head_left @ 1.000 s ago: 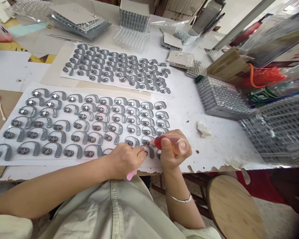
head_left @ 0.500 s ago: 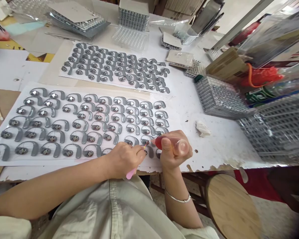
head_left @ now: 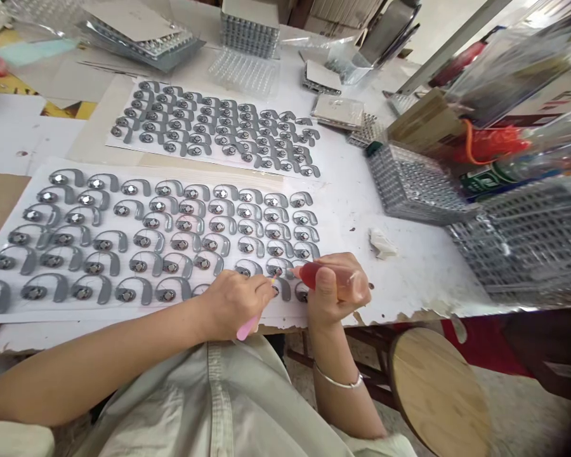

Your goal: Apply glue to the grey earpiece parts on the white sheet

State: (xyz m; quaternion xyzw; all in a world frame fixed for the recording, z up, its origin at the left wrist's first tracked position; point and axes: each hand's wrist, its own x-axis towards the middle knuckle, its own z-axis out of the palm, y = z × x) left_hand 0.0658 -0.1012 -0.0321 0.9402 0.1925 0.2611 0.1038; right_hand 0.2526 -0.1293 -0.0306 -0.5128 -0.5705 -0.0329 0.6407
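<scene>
My left hand [head_left: 233,304] is closed around a slim tool with a pink handle [head_left: 248,326]; its thin tip points at one of the grey hook-shaped pieces on the sheet, and its exact kind is hard to make out. In my right hand [head_left: 337,289] is a squeeze bottle [head_left: 330,279] with reddish contents, tilted so its nozzle is close to the tool's tip. Grey ear-hook pieces [head_left: 145,292], each with a round metallic part and a fine wire, lie in rows on a white sheet [head_left: 124,311]. Some front pieces are hidden behind my hands.
A second sheet of grey ear-hook pieces [head_left: 219,127] lies further back. Stacked blister trays [head_left: 409,184] and a wrapped tray pile [head_left: 518,241] stand at right. Crumpled tissue [head_left: 382,244] is on the table. A round wooden stool [head_left: 440,393] stands below the edge.
The view has shifted slightly, so the table's things appear a little further left. My right hand has turned the bottle slightly, showing more of its side. Both hands keep their holds.
</scene>
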